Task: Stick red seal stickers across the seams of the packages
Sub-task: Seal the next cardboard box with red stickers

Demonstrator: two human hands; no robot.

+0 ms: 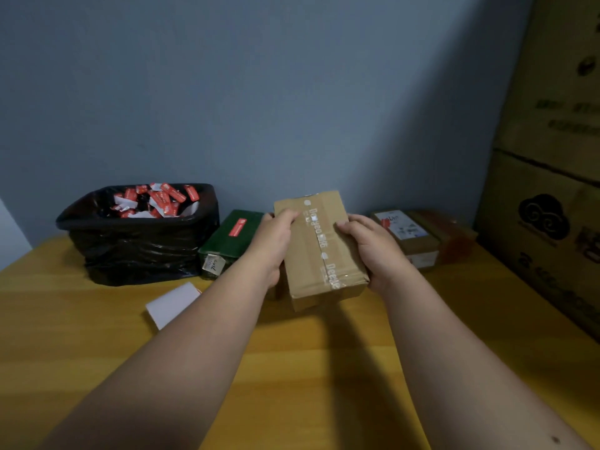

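A brown cardboard package (308, 254) with a printed clear tape strip along its middle seam is held tilted above the yellow table. My left hand (274, 241) grips its left edge, thumb on top. My right hand (370, 251) grips its right edge, thumb on the top face. A green package (224, 241) bearing a red seal sticker (237, 227) lies behind my left hand. Brown packages (418, 241) lie to the right, one with a white label.
A bin lined with a black bag (136, 241) at the back left holds several red stickers and white backing strips. A white paper piece (170, 303) lies on the yellow table (97, 336). Large cardboard cartons (548, 190) stand stacked at the right against the blue wall.
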